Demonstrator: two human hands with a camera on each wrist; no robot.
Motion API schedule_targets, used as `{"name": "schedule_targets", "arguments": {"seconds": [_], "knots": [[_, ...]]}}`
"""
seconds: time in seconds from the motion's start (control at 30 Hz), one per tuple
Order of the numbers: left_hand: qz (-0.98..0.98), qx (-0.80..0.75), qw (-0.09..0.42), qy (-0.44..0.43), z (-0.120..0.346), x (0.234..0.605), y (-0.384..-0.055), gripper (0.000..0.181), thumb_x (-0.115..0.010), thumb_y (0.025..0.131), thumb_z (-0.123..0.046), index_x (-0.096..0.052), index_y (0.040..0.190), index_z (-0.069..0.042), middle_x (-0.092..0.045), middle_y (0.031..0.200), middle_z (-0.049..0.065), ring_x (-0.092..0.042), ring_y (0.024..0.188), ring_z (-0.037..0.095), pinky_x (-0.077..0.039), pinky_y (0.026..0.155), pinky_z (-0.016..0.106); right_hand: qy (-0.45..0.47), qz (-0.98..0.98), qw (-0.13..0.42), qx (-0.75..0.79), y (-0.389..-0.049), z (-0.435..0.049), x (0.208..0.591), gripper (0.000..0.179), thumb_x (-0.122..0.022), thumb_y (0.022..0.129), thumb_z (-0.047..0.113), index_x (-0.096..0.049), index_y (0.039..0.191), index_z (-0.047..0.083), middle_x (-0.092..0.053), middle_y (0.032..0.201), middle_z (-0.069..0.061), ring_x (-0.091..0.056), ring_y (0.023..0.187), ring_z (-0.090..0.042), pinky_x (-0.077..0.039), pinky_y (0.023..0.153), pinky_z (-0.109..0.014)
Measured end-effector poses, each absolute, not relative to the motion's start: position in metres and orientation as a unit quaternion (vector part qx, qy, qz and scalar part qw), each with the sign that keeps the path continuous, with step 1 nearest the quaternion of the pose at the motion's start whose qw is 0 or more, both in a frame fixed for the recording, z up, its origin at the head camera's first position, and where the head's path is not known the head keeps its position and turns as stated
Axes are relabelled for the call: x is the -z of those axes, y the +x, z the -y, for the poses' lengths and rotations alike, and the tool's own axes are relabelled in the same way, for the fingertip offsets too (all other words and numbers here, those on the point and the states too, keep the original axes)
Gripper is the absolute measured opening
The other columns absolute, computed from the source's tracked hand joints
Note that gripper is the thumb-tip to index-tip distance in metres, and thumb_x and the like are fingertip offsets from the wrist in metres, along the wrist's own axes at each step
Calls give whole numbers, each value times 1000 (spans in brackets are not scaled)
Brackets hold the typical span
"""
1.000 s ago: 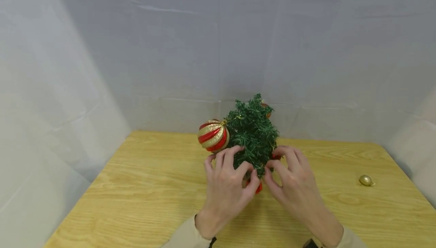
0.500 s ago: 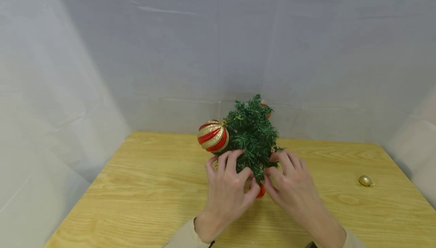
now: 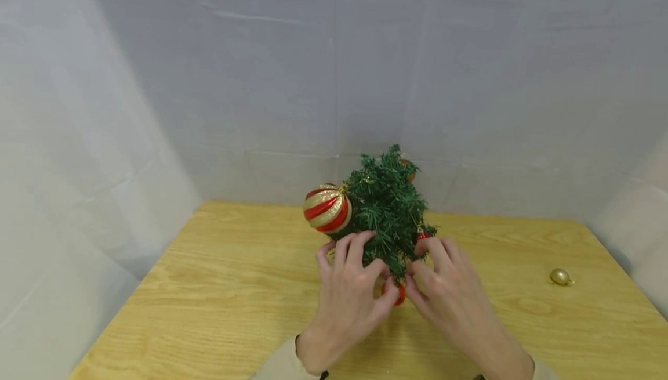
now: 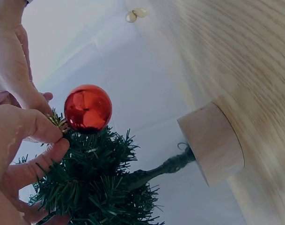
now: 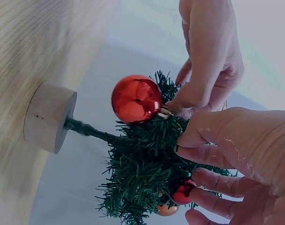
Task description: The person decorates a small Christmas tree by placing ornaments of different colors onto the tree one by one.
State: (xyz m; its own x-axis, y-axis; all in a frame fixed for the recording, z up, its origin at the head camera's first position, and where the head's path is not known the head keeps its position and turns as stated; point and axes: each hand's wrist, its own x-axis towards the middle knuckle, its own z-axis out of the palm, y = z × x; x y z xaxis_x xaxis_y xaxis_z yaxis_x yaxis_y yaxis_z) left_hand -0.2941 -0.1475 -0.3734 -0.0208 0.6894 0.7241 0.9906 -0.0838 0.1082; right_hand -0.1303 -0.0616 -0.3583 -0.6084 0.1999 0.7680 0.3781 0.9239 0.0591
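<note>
A small artificial Christmas tree (image 3: 388, 206) stands between my hands on a round wooden base (image 4: 212, 145). A shiny red bauble (image 5: 136, 99) hangs low on its near side. My left hand (image 3: 347, 293) pinches at the bauble's gold cap (image 4: 62, 125) with thumb and forefinger, while its other fingers reach into the branches. My right hand (image 3: 451, 287) pinches a branch tip beside the cap between thumb and forefinger. Its remaining fingers lie near a smaller dark red bauble (image 5: 183, 191) on the tree's right side.
A large red-and-gold striped bauble (image 3: 327, 209) hangs on the tree's left. An orange bauble (image 5: 167, 209) sits at the back right. One loose gold bauble (image 3: 561, 277) lies on the wooden table (image 3: 235, 287) to the right. White sheeting (image 3: 261, 78) surrounds the table.
The red bauble between my hands has dropped slightly and shows more. My right hand has lowered a little with it, and its fingers have shifted, uncovering the small red bauble on the right.
</note>
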Motion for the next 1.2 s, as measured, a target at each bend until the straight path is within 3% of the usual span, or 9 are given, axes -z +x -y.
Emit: {"name": "schedule_targets", "arguments": {"seconds": [0.43, 0.93, 1.2], "knots": [[640, 346, 173, -664, 150, 369, -295, 20, -78, 77, -24, -63, 64, -25, -64, 132, 6, -55, 121, 28, -37, 96, 64, -192, 893, 403, 51, -129, 64, 355, 19, -85, 70, 4, -70, 73, 16, -61, 97, -3, -53, 85, -19, -49, 67, -32], [646, 329, 223, -652, 144, 372, -295, 17, -76, 82, -24, -66, 69, -24, -64, 129, 7, -56, 118, 29, -38, 95, 63, -196, 887, 411, 79, -134, 60, 358, 14, -82, 74, 3, -71, 75, 11, -61, 93, -6, -52, 78, -19, -48, 61, -29], [644, 332, 208, -657, 146, 373, -295, 13, -76, 82, -25, -68, 72, -25, -65, 129, 7, -57, 119, 29, -38, 95, 63, -214, 901, 377, 24, -132, 63, 361, 19, -84, 74, 4, -69, 73, 17, -57, 90, 2, -49, 78, -11, -44, 59, -22]]}}
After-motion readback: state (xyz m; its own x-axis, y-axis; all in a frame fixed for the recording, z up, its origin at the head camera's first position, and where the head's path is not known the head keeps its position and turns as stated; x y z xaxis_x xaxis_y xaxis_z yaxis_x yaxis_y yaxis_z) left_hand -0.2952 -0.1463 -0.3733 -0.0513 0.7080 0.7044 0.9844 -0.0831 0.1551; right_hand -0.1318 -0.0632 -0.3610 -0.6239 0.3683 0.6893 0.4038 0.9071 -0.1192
